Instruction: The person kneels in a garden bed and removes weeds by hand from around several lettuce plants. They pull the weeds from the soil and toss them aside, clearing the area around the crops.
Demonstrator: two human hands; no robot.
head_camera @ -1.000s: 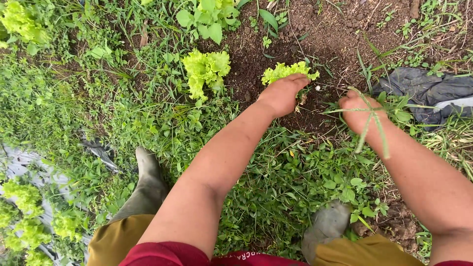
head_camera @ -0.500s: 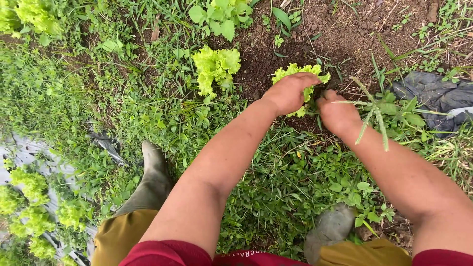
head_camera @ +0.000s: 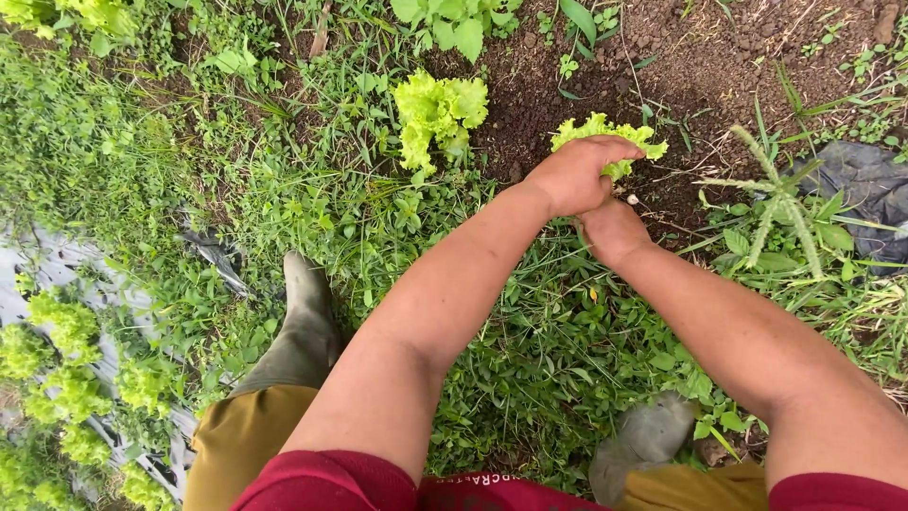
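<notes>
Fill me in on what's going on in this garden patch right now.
A person crouches over a garden bed, both hands at a small light-green lettuce plant in dark soil. The left hand is cupped over its leaves; the right hand sits just below, at the plant's base. A second lettuce stands to the left among weeds. Rubber boots rest in the grass.

Rt hand now tucked under the left at the lettuce

Your right hand (head_camera: pixel 613 230) came in from the grass stalk (head_camera: pixel 771 203), let it go, & sits touching below your left hand (head_camera: pixel 572 175), which closed over the small lettuce plant (head_camera: pixel 610 137).
</notes>
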